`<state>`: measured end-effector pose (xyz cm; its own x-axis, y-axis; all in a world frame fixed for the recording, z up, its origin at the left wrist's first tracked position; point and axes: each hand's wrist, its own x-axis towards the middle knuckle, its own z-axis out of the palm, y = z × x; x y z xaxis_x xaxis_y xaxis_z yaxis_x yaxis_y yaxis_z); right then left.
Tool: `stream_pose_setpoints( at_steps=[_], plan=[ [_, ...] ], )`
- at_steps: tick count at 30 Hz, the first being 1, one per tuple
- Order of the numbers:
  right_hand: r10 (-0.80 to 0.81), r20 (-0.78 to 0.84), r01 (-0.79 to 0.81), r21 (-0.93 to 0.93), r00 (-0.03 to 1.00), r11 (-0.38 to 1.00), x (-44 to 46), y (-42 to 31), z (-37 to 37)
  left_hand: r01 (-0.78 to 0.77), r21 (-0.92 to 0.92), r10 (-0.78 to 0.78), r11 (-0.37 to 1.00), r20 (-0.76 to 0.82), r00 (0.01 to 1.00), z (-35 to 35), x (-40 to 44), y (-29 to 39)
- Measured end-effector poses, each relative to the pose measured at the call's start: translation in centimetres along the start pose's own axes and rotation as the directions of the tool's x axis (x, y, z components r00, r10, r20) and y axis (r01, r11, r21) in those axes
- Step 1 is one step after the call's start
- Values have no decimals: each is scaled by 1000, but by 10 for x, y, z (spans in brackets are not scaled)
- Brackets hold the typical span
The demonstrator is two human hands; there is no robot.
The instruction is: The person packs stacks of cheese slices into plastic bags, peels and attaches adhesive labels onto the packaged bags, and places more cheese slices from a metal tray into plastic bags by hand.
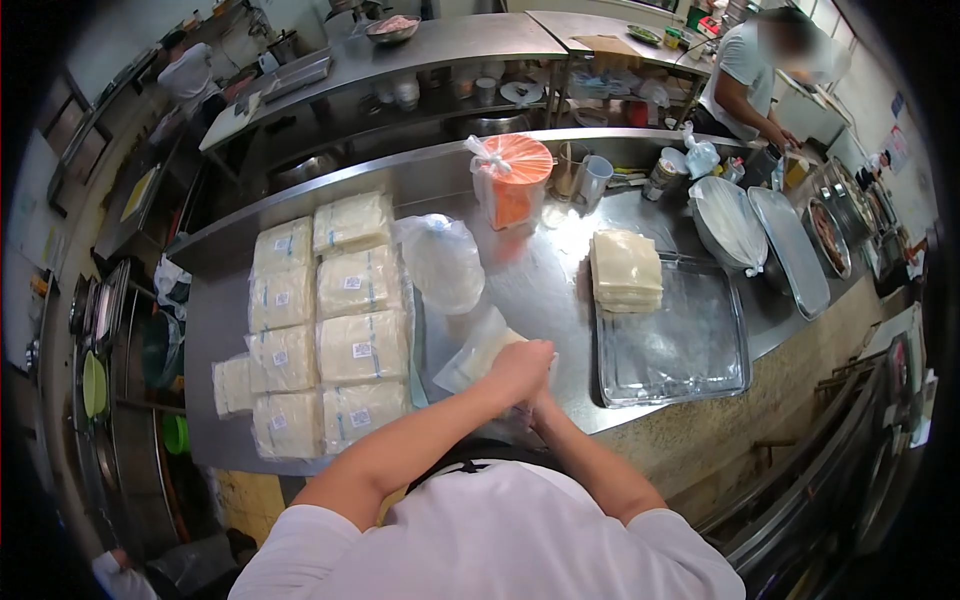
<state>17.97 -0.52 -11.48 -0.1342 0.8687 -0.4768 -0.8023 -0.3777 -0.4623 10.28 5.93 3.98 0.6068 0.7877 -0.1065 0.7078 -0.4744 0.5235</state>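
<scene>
My left hand [522, 368] is closed on a clear plastic bag [458, 371] at the table's front edge. Pale flat sheets [493, 347] show inside that bag. My right hand [540, 400] meets the left at the same end of the bag; its fingers are mostly hidden, though they look closed on the plastic. To the left lie two columns of sealed packs of pale sheets [362, 349] with printed labels. A stack of unwrapped pale sheets [627, 268] rests at the back left of a clear plastic-lined tray [673, 393], right of my hands.
A crumpled clear bag [441, 262] lies behind my hands. Further back stand an orange container in plastic [512, 180], a clear jug [594, 180] and a can [664, 172]. A covered bowl [728, 222] and a lid-like tray [790, 250] are at right. A co-worker [745, 80] stands beyond.
</scene>
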Motion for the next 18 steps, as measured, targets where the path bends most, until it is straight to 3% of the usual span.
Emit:
stream_pose_setpoints(
  at_steps=[6, 14, 18],
  plan=[
    [-12, -5, 12, -4, 1000, 1000, -9, -5, -3, -82, -20, 82, 996, 5, 997, 3, -6, 20],
    [-30, -10, 30, -32, 1000, 999, -20, -7, -6, 48, 27, -51, 998, 122, 991, 5, -25, 44],
    [-66, -2, 66, -58, 998, 996, -20, -8, -5, -36, -111, 42, 993, 56, 998, 24, -27, 40]
  ],
)
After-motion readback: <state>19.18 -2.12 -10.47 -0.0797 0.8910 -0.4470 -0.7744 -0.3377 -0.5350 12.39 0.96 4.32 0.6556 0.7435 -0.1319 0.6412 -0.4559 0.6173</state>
